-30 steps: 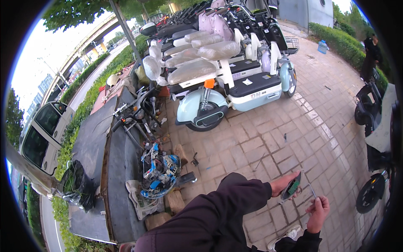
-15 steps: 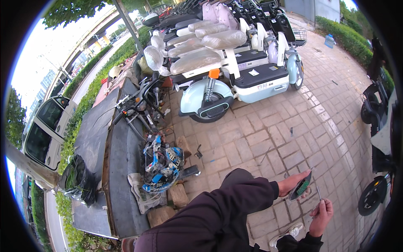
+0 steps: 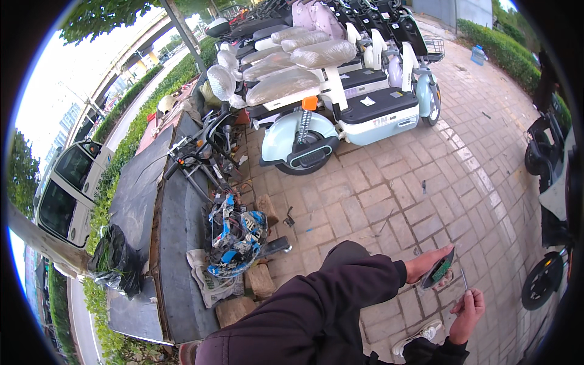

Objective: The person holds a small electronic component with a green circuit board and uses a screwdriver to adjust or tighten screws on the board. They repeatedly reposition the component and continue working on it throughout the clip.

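My left hand [image 3: 420, 265] is closed round the edge of a dark, flat housing with a green circuit board [image 3: 439, 271] showing on its face. To its right, my right hand [image 3: 467, 314] pinches a thin metal rod [image 3: 465, 280] that points up and slightly left. The rod's upper end is close to the board's right edge; whether it touches cannot be told. Its lower end is hidden by my fingers, so its exact kind does not show. Both hands are above the paving, near a pale shoe [image 3: 420, 338].
Electric scooters [image 3: 377, 125] with wrapped seats stand ahead. At left, a blue-patterned helmet-like bundle [image 3: 237, 240] and bricks [image 3: 260, 280] lie by a grey metal-topped box [image 3: 182, 243]. Another scooter [image 3: 544, 267] stands at the right edge. A water jug [image 3: 478, 56] stands far right.
Both hands keep their holds and have shifted only slightly right in the picture. The rod's tip remains close to the board.
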Demonstrator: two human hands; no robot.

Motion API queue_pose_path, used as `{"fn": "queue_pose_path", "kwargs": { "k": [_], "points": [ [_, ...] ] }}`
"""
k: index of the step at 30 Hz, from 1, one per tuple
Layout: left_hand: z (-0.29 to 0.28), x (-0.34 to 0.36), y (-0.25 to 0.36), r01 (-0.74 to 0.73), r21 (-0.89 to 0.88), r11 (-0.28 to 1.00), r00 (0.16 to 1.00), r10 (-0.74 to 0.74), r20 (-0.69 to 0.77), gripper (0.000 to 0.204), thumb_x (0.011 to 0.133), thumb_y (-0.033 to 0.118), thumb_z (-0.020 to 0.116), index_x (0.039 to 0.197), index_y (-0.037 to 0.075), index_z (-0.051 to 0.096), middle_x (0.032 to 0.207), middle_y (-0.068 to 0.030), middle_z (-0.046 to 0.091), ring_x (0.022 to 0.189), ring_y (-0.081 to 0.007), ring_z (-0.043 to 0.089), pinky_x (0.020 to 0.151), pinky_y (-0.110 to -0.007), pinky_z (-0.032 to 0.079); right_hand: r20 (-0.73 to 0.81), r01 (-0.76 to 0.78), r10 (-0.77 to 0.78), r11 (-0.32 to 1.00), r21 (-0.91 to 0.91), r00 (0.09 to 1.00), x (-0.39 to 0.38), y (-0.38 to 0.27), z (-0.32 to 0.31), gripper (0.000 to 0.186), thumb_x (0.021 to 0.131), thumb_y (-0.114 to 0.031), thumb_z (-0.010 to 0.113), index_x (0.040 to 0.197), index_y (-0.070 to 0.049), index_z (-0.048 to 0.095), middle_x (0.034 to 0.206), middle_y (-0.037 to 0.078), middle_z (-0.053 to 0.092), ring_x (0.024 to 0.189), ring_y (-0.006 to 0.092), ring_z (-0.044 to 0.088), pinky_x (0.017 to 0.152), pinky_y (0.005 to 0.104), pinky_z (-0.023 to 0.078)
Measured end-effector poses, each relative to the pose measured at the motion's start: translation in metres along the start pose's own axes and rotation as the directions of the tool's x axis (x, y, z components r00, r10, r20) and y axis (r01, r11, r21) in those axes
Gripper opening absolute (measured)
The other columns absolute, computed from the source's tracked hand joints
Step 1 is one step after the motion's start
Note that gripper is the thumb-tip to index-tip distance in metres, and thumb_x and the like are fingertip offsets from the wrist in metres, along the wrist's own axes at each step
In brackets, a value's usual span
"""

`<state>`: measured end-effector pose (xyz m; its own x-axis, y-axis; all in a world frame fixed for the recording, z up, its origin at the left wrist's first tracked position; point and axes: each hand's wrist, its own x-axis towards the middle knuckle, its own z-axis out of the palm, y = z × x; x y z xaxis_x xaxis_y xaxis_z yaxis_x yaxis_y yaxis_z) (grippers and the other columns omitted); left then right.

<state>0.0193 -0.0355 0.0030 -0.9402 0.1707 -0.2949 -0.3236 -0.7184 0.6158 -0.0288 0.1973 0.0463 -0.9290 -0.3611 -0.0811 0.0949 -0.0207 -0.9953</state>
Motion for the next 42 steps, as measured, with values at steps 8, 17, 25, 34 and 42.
{"fn": "queue_pose_path", "kwargs": {
  "k": [8, 17, 25, 34, 42],
  "points": [
    [0.001, 0.002, -0.002, -0.02, 0.014, 1.0, 1.0, 0.02, 0.0, 0.067, 0.098, 0.076, 0.05, 0.12, 0.012, 0.052, 0.101, -0.0076, 0.067, 0.075, -0.0193, 0.072, 0.058, -0.036, 0.061, 0.01, 0.004, -0.004, 0.999, -0.034, 1.0, -0.001, 0.0, 0.0, 0.013, 0.104, -0.014, 0.058, 0.098, -0.003, 0.061, 0.068, -0.001, 0.052, 0.054, 0.0066, 0.047, 0.05, 0.0223, 0.039],
    [0.001, 0.004, -0.004, -0.05, 0.051, 0.997, 0.998, 0.051, -0.025, 0.065, 0.099, 0.075, 0.05, 0.115, 0.012, 0.053, 0.099, -0.0062, 0.066, 0.071, -0.0193, 0.071, 0.056, -0.036, 0.061, -0.001, 0.007, -0.007, 0.999, -0.033, 1.0, 0.002, 0.009, -0.006, 0.011, 0.105, -0.015, 0.057, 0.101, -0.005, 0.06, 0.072, -0.002, 0.052, 0.055, 0.0054, 0.047, 0.049, 0.0215, 0.039],
    [-0.002, 0.004, -0.004, -0.063, 0.03, 0.998, 0.998, 0.064, -0.01, 0.062, 0.099, 0.075, 0.049, 0.109, 0.013, 0.049, 0.09, -0.0079, 0.064, 0.066, -0.0176, 0.068, 0.051, -0.035, 0.06, 0.035, 0.038, -0.037, 0.999, -0.036, 0.999, 0.009, 0.02, -0.015, 0.012, 0.107, -0.018, 0.057, 0.102, -0.007, 0.06, 0.072, -0.003, 0.05, 0.054, 0.0037, 0.042, 0.048, 0.0201, 0.038],
    [0.002, 0.005, -0.007, -0.097, -0.035, 0.995, 0.995, 0.096, -0.032, 0.062, 0.101, 0.072, 0.05, 0.102, 0.01, 0.049, 0.078, -0.0095, 0.063, 0.058, -0.0212, 0.067, 0.045, -0.036, 0.055, 0.017, 0.049, -0.049, 0.999, -0.016, 0.999, 0.011, 0.022, -0.011, 0.011, 0.107, -0.017, 0.057, 0.104, -0.008, 0.059, 0.073, -0.004, 0.049, 0.057, 0.0027, 0.044, 0.05, 0.0195, 0.038],
    [0.002, 0.003, -0.006, -0.082, 0.016, 0.996, 0.997, 0.082, 0.013, 0.062, 0.1, 0.074, 0.05, 0.104, 0.012, 0.049, 0.086, -0.0073, 0.062, 0.065, -0.0176, 0.067, 0.049, -0.034, 0.057, 0.001, 0.047, -0.047, 0.999, -0.012, 0.999, 0.006, 0.019, -0.012, 0.012, 0.107, -0.017, 0.057, 0.108, -0.006, 0.062, 0.075, -0.003, 0.051, 0.058, 0.0027, 0.044, 0.05, 0.0193, 0.037]
  ]
}}
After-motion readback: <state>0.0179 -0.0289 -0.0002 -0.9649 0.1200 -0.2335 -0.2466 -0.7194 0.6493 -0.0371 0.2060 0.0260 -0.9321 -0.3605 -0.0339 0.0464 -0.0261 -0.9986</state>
